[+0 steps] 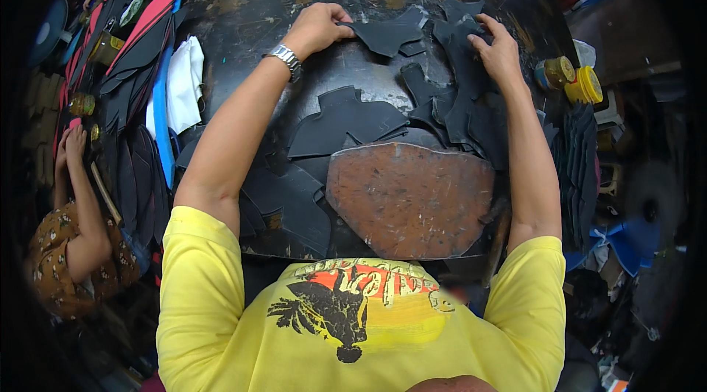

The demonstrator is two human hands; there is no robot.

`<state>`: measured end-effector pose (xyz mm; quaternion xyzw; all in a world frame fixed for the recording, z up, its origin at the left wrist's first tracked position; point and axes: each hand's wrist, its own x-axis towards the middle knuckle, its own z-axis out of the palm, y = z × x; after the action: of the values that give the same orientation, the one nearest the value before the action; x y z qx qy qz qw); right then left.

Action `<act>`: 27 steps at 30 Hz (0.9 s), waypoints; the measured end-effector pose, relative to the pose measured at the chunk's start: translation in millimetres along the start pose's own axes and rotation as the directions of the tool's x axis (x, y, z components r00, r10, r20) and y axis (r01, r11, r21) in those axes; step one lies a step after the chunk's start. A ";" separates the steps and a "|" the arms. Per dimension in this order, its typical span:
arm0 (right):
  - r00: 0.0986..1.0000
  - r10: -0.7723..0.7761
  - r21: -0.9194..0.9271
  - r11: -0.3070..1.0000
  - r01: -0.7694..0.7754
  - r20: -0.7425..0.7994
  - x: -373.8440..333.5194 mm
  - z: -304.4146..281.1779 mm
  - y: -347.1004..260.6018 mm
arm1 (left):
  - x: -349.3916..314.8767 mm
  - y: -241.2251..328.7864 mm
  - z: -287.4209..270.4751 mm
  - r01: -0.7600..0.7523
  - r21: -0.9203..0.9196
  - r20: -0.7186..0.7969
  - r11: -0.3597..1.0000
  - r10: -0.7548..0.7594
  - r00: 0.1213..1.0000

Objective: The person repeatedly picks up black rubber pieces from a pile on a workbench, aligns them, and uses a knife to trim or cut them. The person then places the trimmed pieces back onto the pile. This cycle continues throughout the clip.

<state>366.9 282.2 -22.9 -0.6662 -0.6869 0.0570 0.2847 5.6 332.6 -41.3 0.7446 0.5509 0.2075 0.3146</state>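
My left hand [322, 27], with a metal watch on its wrist, pinches the left tip of a flat black cut piece [387, 31] that looks like leather or a synthetic sheet. Across from it, my right hand [495, 46] has thumb and forefinger apart at the edge of a long black piece [460, 61]; whether the fingertips touch it I cannot tell. More dark pieces overlap between my forearms, among them a broad notched one [345, 123]. A worn reddish-brown board [412, 200] lies close to my body.
The dark scuffed table [250, 16] carries a white cloth [184, 83] at left, inside a blue edge strip [162, 97]. Yellow-lidded tubs [585, 86] and stacked black sheets [578, 164] stand at right. A co-worker's hands [72, 145] are at far left, beside red-and-black pieces [143, 27].
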 end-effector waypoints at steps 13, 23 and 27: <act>0.960 -0.227 -0.092 0.966 0.243 0.162 -38.0 33.5 -92.7 | -36.7 -26.3 -30.2 0.085 -0.359 0.030 0.929 -0.080 0.996; 0.937 -0.260 -0.082 0.955 0.285 0.233 -41.9 66.3 -133.9 | -50.6 -57.0 -33.2 0.028 -0.152 -0.357 0.988 -0.081 0.931; 0.939 -0.262 0.035 0.965 0.261 0.222 -38.2 74.8 -150.6 | -56.6 -59.8 -25.5 -0.013 -0.126 -0.448 0.992 -0.045 0.893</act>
<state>197.1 252.6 -28.2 -0.5578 -0.7968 0.0956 0.2118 -69.7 296.5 -62.6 0.6507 0.6005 0.4057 0.2267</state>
